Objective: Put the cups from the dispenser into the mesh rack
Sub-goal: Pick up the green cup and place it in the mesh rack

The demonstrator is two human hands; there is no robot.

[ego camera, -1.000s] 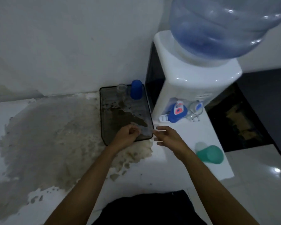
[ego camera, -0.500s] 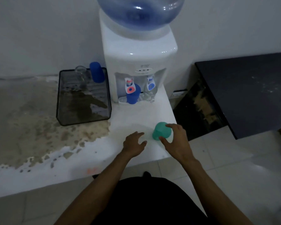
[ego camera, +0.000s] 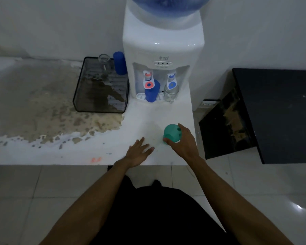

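Observation:
A white water dispenser (ego camera: 163, 55) stands on the white counter (ego camera: 113, 144). On its drip tray a blue cup (ego camera: 152, 91) sits under the red tap and a clear glass (ego camera: 170, 93) under the blue tap. The black mesh rack (ego camera: 80, 101) lies left of the dispenser, with a clear glass (ego camera: 104, 63) and a blue cup (ego camera: 120, 63) at its far end. My right hand (ego camera: 184, 140) wraps around an upside-down green cup (ego camera: 171, 132) near the counter's front right corner. My left hand (ego camera: 139, 152) rests flat on the counter with fingers spread.
A large brownish stain (ego camera: 34, 110) covers the counter's left part. A black table (ego camera: 279, 110) stands at the right, with a dark board (ego camera: 224, 126) leaning in the gap. The tiled floor (ego camera: 42, 191) lies below the counter's front edge.
Both hands left the rack's front edge and moved right. My right hand closed around the green cup. The view has pulled back and turned right.

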